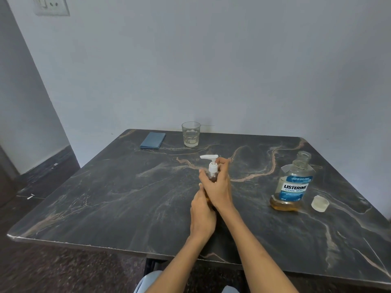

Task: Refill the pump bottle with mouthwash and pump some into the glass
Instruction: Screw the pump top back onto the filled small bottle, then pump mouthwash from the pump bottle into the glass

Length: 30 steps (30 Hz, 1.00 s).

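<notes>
Centrally on a dark marble-patterned table (118, 187), a person grips a small pump bottle (212, 174) with both hands. The right hand (218, 185) wraps its fingers around the bottle's upper body and the collar just under the white pump head (209, 157), whose spout points toward nine o'clock. The left hand (202, 214) curls around the lower part of the bottle, close against the right wrist; the bottle's base is hidden behind the hands. Amber liquid shows through the clear bottle between the fingers.

At twelve o'clock from the hands, near the table's far edge, stands an upright clear glass (190, 134). At eleven o'clock, just left of the glass, lies a folded blue cloth (152, 140). At three o'clock, well apart from the hands, a Listerine Cool Mint mouthwash bottle (293, 185) stands uncapped, with a shallow layer of amber liquid at its bottom. Its translucent cap (320, 203) rests on the table just beside it, toward the right edge. A pale wall (211, 60) rises behind the table.
</notes>
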Tool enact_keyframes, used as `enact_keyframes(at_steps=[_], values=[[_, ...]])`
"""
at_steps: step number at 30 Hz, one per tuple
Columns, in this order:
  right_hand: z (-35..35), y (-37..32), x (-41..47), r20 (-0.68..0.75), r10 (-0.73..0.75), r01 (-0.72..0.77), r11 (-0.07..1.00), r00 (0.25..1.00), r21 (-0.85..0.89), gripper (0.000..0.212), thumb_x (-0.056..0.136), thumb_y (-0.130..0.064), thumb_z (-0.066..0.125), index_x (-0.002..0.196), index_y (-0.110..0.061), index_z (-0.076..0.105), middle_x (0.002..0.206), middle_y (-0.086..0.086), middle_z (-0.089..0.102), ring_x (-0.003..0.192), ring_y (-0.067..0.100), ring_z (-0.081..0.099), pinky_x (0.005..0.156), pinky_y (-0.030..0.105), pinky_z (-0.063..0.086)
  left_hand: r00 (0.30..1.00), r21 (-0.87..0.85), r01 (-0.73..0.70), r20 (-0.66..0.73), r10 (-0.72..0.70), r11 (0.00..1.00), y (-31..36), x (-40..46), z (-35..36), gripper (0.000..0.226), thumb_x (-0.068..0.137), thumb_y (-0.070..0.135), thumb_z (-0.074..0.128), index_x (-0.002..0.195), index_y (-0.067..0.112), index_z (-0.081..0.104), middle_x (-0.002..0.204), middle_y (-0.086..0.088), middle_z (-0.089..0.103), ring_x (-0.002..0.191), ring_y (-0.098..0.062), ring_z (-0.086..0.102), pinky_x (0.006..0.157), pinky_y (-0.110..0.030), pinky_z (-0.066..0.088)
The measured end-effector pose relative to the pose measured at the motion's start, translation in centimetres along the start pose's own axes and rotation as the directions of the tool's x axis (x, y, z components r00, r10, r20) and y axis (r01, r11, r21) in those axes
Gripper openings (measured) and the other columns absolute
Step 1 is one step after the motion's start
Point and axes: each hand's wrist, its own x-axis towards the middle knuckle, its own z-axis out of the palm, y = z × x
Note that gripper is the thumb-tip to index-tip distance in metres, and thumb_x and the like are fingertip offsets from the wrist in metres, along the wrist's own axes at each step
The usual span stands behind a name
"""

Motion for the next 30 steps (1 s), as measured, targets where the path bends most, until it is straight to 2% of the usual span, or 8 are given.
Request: enact_keyframes(at_steps=[3,7,11,15,20,23,28,30], values=[[0.2,0.3,0.2,-0.038,-0.054,0.052,0.998,0.998,-0.028,0.048,0.075,-0.023,0.068,0.107,-0.039,0.035,0.077,0.001,0.053,0.062,0.016,0.053,0.056,0.037,0.048,0.999,-0.095,0.028,-0.036,-0.031,0.995,-0.2,0.2,0.0,0.042,0.077,-0.009,0.058,0.104,0.025,0.059,0.094,0.006,0.066,0.087,-0.004,0.062,0.074,-0.016,0.049],[0.8,1.1,-0.1,-0.094,-0.072,0.072,0.997,0.993,0.001,0.054,0.073,-0.014,0.068,0.107,-0.041,0.037,0.077,-0.003,0.053,0.062,0.015,0.055,0.056,0.035,0.05,0.992,-0.197,0.084,-0.075,-0.1,0.977,-0.5,0.4,-0.1,0.046,0.076,-0.014,0.059,0.104,0.023,0.057,0.096,0.008,0.066,0.092,-0.005,0.065,0.081,-0.02,0.052],[1.1,2.3,0.3,-0.028,0.081,-0.079,0.995,0.996,0.055,0.032,0.072,-0.017,0.072,0.09,-0.031,0.049,0.073,-0.01,0.057,0.068,0.011,0.056,0.069,0.034,0.05,0.971,-0.317,0.135,-0.148,-0.189,0.939,-0.6,0.3,-0.4,0.049,0.083,-0.016,0.049,0.112,0.024,0.051,0.106,0.017,0.058,0.101,0.002,0.06,0.087,-0.012,0.048],[1.3,3.4,0.9,0.047,0.16,-0.165,0.977,0.986,0.135,0.034,0.071,-0.016,0.078,0.094,-0.024,0.054,0.08,-0.007,0.061,0.076,0.013,0.06,0.076,0.032,0.05,0.938,-0.379,0.168,-0.221,-0.266,0.91,-1.2,0.5,-1.5,0.043,0.086,-0.009,0.052,0.113,0.024,0.049,0.114,0.021,0.051,0.105,0.001,0.057,0.083,-0.016,0.05],[1.7,4.4,1.1,0.085,0.151,-0.165,0.965,0.985,0.204,0.047,0.068,-0.021,0.083,0.104,-0.021,0.052,0.073,-0.01,0.062,0.073,0.008,0.062,0.074,0.023,0.049,0.926,-0.34,0.135,-0.292,-0.241,0.931,-1.2,5.1,-4.1,0.039,0.085,-0.009,0.053,0.11,0.02,0.049,0.114,0.011,0.052,0.101,-0.002,0.057,0.083,-0.018,0.05],[1.8,4.6,1.2,0.096,0.146,-0.164,0.96,0.985,0.225,0.055,0.063,-0.031,0.085,0.105,-0.03,0.049,0.072,-0.011,0.061,0.073,0.007,0.062,0.073,0.019,0.049,0.932,-0.273,0.134,-0.291,-0.214,0.953,-1.5,9.7,-5.3,0.042,0.084,-0.007,0.055,0.114,0.021,0.047,0.116,0.007,0.05,0.103,-0.009,0.055,0.078,-0.015,0.047],[1.7,4.5,1.4,0.126,0.124,-0.156,0.944,0.984,0.291,0.061,0.061,-0.037,0.08,0.11,-0.02,0.047,0.078,-0.008,0.058,0.07,-0.004,0.059,0.071,0.01,0.045,0.966,-0.072,0.185,-0.171,-0.195,0.98,-2.7,18.1,-4.9,0.066,0.079,0.008,0.07,0.135,0.016,0.036,0.135,-0.008,0.043,0.121,-0.025,0.046,0.102,-0.038,0.043],[1.6,4.4,1.4,0.142,0.128,-0.167,0.937,0.982,0.306,0.06,0.062,-0.041,0.078,0.109,-0.022,0.047,0.08,-0.006,0.059,0.07,-0.003,0.058,0.071,0.011,0.045,0.978,0.022,0.179,-0.113,-0.176,0.984,-3.3,20.7,-4.3,0.082,0.074,0.012,0.076,0.141,0.016,0.028,0.142,-0.012,0.037,0.129,-0.026,0.039,0.109,-0.037,0.035]])
